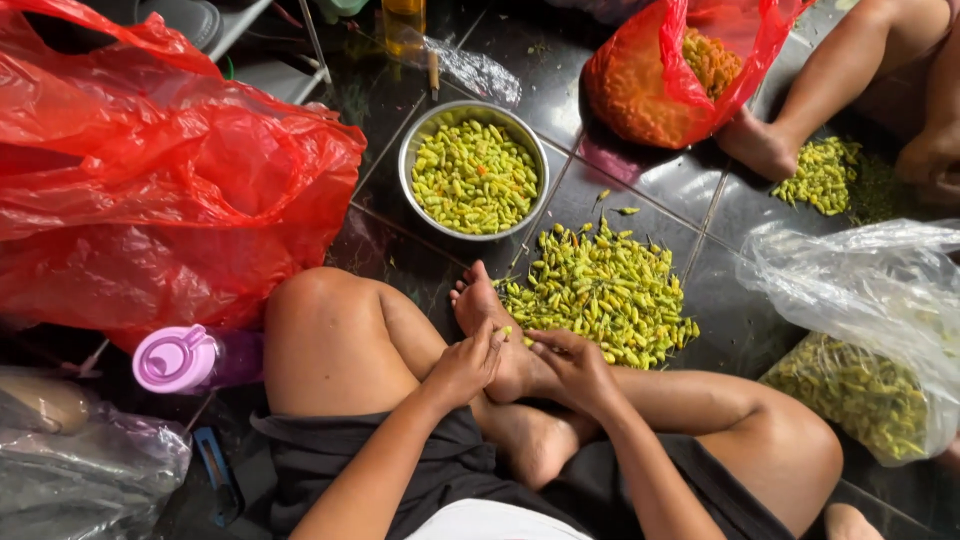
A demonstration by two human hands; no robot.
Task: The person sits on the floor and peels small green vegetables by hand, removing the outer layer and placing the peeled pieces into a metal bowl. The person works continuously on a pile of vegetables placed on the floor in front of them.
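Green chilli — left hand pinching; right hand curled

The person wears dark shorts and a white top; arms and feet bare.

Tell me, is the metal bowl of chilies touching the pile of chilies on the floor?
Apart. The head view shows a strip of dark tile between the metal bowl rim and the top edge of the pile of chilies.

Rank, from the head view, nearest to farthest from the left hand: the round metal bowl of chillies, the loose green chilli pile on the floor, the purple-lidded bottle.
From the left hand:
1. Loose green chilli pile, just ahead, right.
2. Round metal bowl, farther ahead.
3. Purple-lidded bottle, far left.
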